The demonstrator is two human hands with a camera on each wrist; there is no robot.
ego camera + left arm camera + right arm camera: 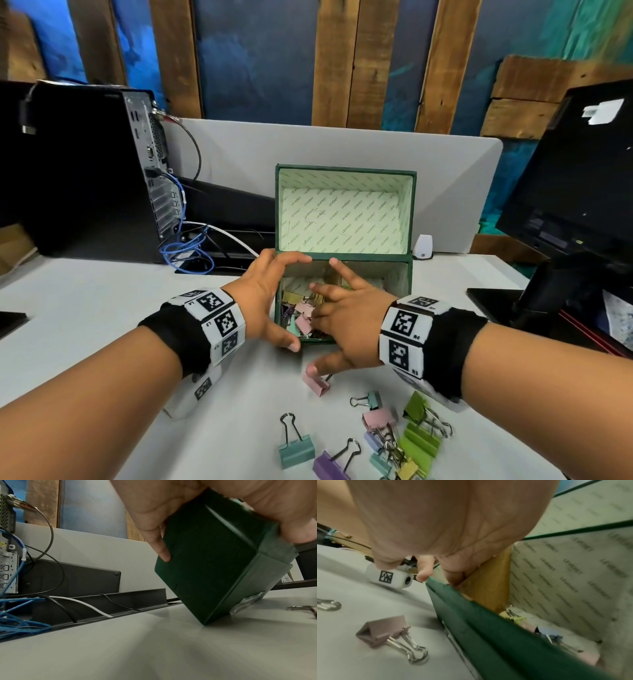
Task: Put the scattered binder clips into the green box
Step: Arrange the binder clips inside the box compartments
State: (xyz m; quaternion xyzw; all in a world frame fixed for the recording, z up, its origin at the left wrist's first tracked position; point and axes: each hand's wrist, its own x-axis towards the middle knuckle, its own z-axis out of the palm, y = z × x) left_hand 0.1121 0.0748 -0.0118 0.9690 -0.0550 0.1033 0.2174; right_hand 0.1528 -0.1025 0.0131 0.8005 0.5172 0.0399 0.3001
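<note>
Left hand (263, 294) grips one green box (214, 563); right hand (346, 315) hovers spread, empty, over its rim. Some ten binder clips (376, 442) crowd the desk's (102, 308) near edge.

I can read "LEVERET" printed over and over across the pale lining of the green box (346, 212), on lid and inner walls alike. My wristband tags (407, 329) carry small codes; "R4" and "R3" are legible.

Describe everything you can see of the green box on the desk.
The green box looks like dark green card lined with pale printed paper. Its hinged lid stands open. Pastel binder clips lie inside. The left hand grips its left wall, and it appears tilted. The right hand hovers spread over its opening.
</note>
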